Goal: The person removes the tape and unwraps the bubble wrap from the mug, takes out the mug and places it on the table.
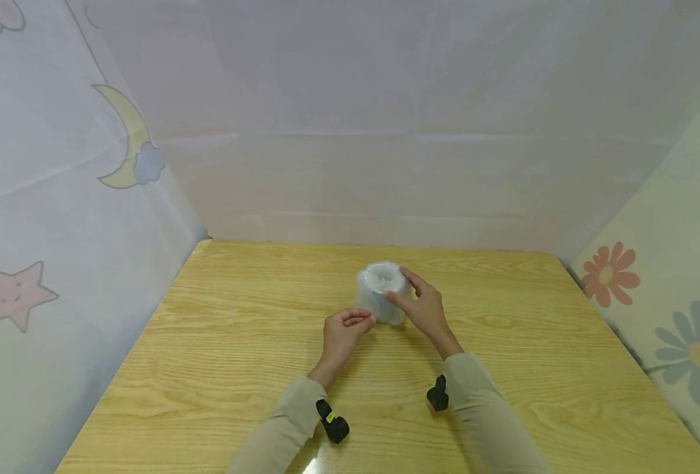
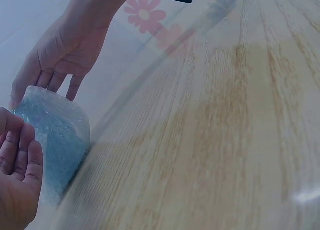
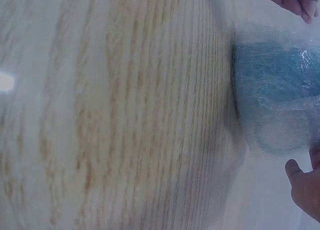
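A short, round bundle of clear bubble wrap [image 1: 376,299] stands upright on the wooden table, with a hollow in its top. It looks bluish in both wrist views. My right hand [image 1: 423,306] holds it from the right, thumb at the near top rim and fingers round the far side. At its near left side, my left hand [image 1: 344,336] pinches thumb and fingertips together at the edge of the wrap. The left wrist view shows these left fingers [image 2: 20,145] curled in front of the bubble wrap [image 2: 62,140]. What lies inside the wrap is hidden.
The wooden table [image 1: 237,355] stretches out on all sides of the bundle. Pale printed cloth [image 1: 350,178] hangs behind it and at both sides. A black camera [image 1: 333,421] sits at the left wrist, another black device [image 1: 438,394] at the right.
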### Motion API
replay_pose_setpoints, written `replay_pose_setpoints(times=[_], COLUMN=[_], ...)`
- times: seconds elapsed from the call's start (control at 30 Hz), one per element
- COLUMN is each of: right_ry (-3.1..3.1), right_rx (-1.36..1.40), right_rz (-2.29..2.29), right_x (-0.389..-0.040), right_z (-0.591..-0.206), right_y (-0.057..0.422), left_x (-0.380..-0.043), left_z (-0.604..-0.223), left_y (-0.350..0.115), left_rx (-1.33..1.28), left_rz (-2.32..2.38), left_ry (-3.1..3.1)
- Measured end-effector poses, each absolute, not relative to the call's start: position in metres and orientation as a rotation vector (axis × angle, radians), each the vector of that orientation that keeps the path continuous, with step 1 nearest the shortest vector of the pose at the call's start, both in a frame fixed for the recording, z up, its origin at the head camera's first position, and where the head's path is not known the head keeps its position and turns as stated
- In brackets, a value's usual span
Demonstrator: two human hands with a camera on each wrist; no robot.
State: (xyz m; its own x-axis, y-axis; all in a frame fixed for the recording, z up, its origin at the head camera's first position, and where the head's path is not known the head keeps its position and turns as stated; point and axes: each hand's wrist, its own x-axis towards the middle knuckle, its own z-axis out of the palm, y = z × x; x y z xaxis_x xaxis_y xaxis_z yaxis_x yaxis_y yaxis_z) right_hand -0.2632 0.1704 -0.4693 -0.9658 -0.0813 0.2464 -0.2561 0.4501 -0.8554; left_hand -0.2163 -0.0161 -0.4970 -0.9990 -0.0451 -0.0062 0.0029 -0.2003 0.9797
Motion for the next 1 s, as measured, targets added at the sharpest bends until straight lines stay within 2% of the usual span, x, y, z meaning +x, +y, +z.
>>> replay_pose_setpoints(times=[0.37,1.0], right_ry=[-2.522,-2.523], right_rx=[0.316,0.310], right_rz=[1.522,1.565], right_x=[-0.264,-0.263], right_z=[-0.469,-0.469], right_y=[0.170,0.171], left_x=[-0.210,-0.212], left_z=[-0.482,-0.496], left_y=[-0.017,-0.013], left_rx=[0.006,-0.099], left_rz=[-2.425,-2.343], left_ry=[-2.030,-2.088])
